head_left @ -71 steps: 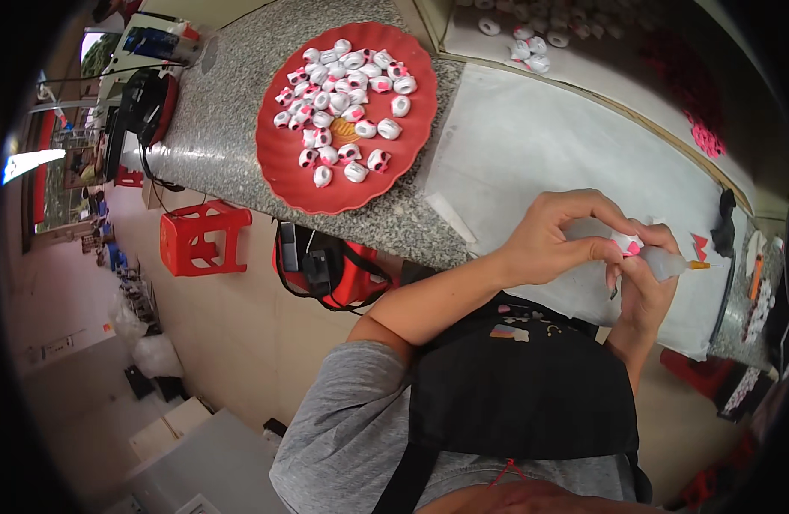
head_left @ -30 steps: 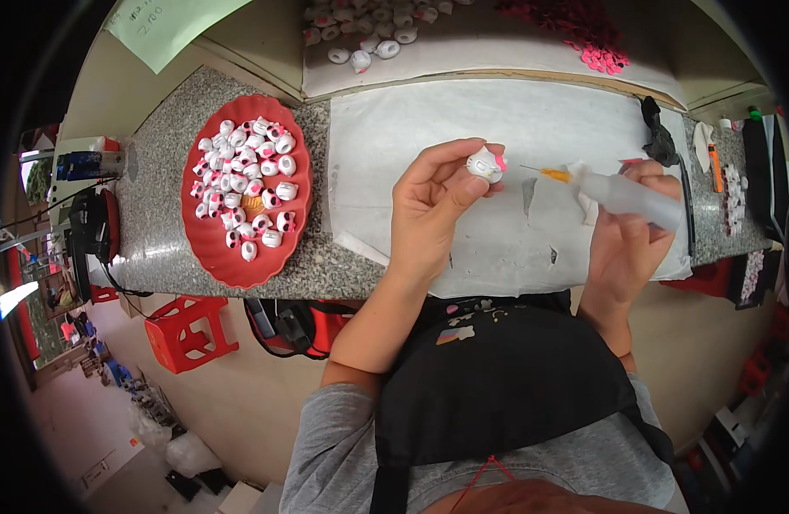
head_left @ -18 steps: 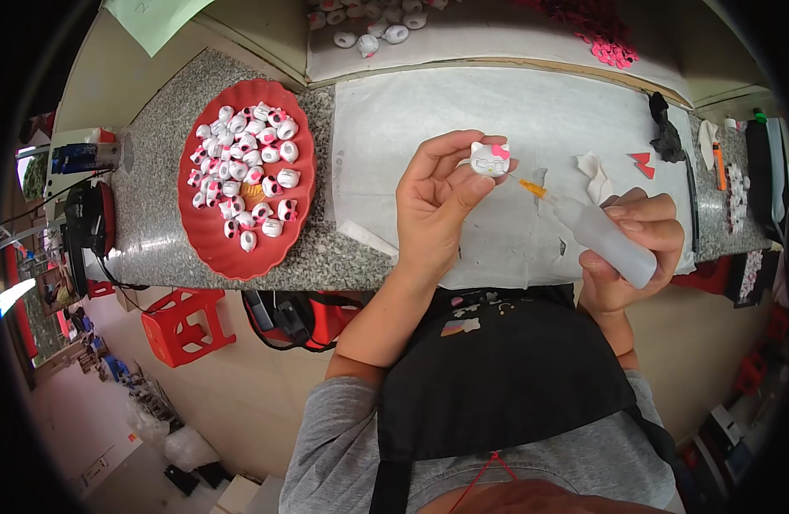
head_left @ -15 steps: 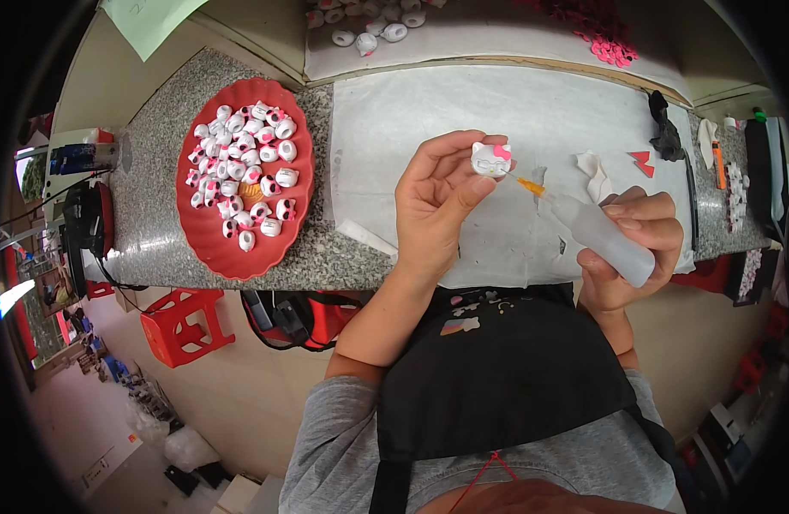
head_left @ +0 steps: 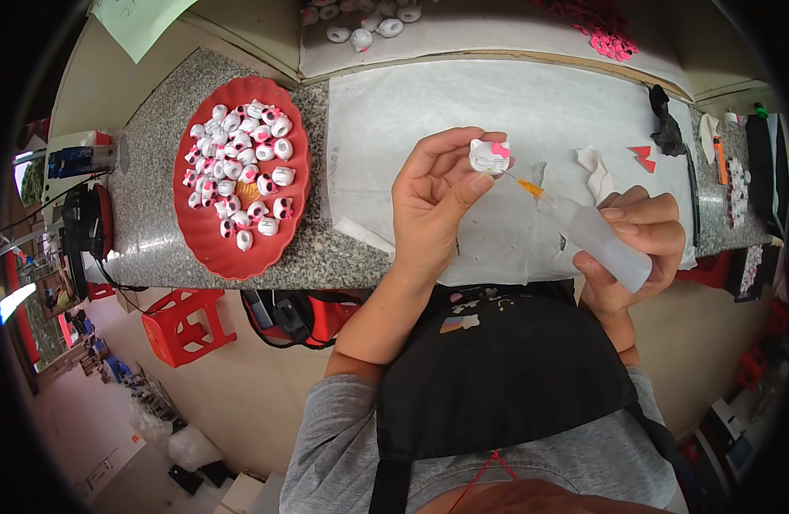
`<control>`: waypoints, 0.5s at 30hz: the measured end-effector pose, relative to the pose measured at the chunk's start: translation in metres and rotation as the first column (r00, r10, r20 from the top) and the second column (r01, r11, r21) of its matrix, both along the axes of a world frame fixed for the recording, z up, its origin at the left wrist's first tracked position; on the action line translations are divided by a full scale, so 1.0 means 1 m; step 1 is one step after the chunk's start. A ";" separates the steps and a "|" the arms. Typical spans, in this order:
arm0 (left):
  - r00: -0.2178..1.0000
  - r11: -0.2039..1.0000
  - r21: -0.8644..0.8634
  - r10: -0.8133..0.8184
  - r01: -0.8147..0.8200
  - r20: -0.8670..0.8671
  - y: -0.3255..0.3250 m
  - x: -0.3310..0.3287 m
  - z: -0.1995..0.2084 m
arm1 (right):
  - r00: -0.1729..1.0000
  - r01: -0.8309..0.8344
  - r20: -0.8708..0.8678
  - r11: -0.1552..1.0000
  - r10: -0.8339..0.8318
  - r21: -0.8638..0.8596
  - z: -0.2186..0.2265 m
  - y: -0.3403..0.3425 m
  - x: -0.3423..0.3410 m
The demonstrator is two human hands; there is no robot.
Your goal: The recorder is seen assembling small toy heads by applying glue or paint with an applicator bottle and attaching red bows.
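Between thumb and fingertips my left hand (head_left: 437, 180) pinches a small white cat-head figurine (head_left: 487, 158) with a pink bow, its front turned toward me. My right hand (head_left: 639, 244) is wrapped around a translucent squeeze bottle (head_left: 596, 240), tilted with its orange needle tip (head_left: 529, 187) pointing up and left. The thin needle reaches the figurine's lower right edge; whether it touches cannot be made out. To the left, a red scalloped tray (head_left: 240, 266) bears many similar white heads with pink and dark parts.
White sheeting (head_left: 394, 103) covers the granite counter (head_left: 343, 265) under my hands. At its right lie a white scrap (head_left: 594, 171), red triangular pieces (head_left: 643, 158) and a crumpled black item (head_left: 664, 124). More white heads (head_left: 360, 34) and pink pieces (head_left: 613, 44) sit on the shelf behind.
Both hands keep nearly the same pose, with the figurine and needle tip still close together. The view has shifted slightly.
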State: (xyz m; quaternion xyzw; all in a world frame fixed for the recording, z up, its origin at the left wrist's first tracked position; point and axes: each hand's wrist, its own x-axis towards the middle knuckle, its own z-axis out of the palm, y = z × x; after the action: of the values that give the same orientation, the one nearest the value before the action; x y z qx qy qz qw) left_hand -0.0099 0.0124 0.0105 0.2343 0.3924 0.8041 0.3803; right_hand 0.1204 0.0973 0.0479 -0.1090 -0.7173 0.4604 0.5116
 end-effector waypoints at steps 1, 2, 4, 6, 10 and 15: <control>1.000 1.000 0.003 -0.001 0.001 0.006 0.000 0.000 0.001 | 0.998 -0.050 -0.025 0.998 0.051 0.040 0.000 0.003 0.001; 1.000 1.000 0.006 -0.002 0.002 0.011 0.000 0.000 0.001 | 0.994 -0.099 -0.048 0.992 0.103 0.080 0.000 0.005 0.001; 1.000 1.000 0.005 -0.012 0.012 0.006 -0.001 0.000 0.001 | 0.994 -0.086 -0.054 0.992 0.091 0.094 0.000 0.006 0.001; 1.000 1.000 0.004 -0.021 0.021 0.000 -0.001 0.000 0.000 | 0.995 -0.075 -0.060 0.991 0.082 0.107 -0.001 0.005 0.000; 1.000 1.000 -0.004 -0.025 0.025 -0.016 0.000 0.001 -0.001 | 0.995 -0.077 -0.055 0.991 0.084 0.112 -0.001 0.005 -0.001; 0.999 1.000 0.000 -0.025 0.025 -0.024 0.001 0.001 -0.001 | 1.000 -0.008 0.009 0.999 0.008 0.033 0.000 -0.001 -0.001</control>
State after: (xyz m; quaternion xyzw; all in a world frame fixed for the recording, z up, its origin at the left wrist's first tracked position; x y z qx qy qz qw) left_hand -0.0091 0.0130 0.0090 0.2491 0.3937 0.7965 0.3856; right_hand 0.1199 0.0960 0.0475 -0.0996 -0.7274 0.4499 0.5085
